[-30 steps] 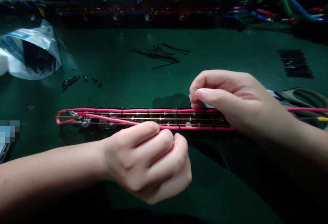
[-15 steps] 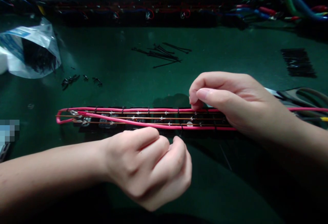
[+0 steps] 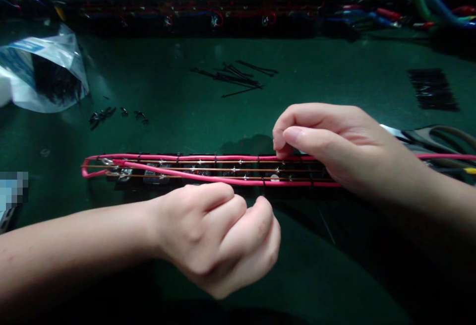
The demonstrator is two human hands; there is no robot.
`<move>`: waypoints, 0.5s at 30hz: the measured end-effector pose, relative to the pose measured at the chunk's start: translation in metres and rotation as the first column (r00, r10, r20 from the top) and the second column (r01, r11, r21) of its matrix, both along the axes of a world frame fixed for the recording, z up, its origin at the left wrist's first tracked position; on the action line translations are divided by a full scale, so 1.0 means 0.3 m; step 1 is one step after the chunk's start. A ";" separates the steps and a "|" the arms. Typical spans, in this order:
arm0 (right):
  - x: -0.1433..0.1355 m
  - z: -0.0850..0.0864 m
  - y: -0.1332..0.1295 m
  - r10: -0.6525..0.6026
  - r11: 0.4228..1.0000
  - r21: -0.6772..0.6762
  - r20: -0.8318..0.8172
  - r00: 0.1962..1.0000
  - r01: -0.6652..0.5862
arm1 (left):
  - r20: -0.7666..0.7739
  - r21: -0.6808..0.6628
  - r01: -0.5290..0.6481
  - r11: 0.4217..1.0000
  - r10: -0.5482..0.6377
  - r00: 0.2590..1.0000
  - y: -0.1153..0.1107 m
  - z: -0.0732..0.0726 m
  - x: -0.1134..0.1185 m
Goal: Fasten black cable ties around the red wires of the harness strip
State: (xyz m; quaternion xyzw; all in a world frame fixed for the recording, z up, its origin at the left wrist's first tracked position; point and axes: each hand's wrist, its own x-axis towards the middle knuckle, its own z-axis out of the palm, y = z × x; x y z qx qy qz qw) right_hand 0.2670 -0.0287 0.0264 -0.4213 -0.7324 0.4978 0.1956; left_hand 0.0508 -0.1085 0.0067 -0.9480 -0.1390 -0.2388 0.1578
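Observation:
A long narrow strip of dark modules (image 3: 234,169) with thin copper-coloured rods lies across the green table. Pink cable (image 3: 178,171) runs along both its long edges, bound by black ties, and loops round the left end. My left hand (image 3: 226,235) is closed at the near edge, by a black tie; what its fingers hold, if anything, is hidden. My right hand (image 3: 327,141) rests over the right part of the strip with curled fingers, its fingertips against the far pink cable. Whatever lies between those fingers cannot be made out.
Loose black cable ties (image 3: 238,78) lie beyond the strip, with short black clippings (image 3: 102,115) to their left. A clear plastic bag (image 3: 48,74) is at the left. Scissors (image 3: 427,139) lie behind my right wrist. A wired assembly (image 3: 208,5) spans the back.
My left hand has turned slightly and shifted a little to the right. My right hand keeps nearly the same place and pose.

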 end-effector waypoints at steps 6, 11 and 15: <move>-0.002 0.005 -0.002 0.010 1.000 -0.015 -0.006 1.000 -0.010 | -0.048 -0.015 0.013 1.000 -0.013 0.999 0.012 0.004 0.011; -0.001 0.007 0.000 0.018 1.000 -0.009 -0.011 1.000 -0.018 | -0.118 -0.008 0.025 1.000 -0.026 0.993 0.021 0.007 0.015; 0.000 0.005 0.000 0.024 1.000 0.001 -0.010 1.000 -0.024 | -0.154 -0.015 0.031 0.999 -0.033 0.988 0.025 0.009 0.016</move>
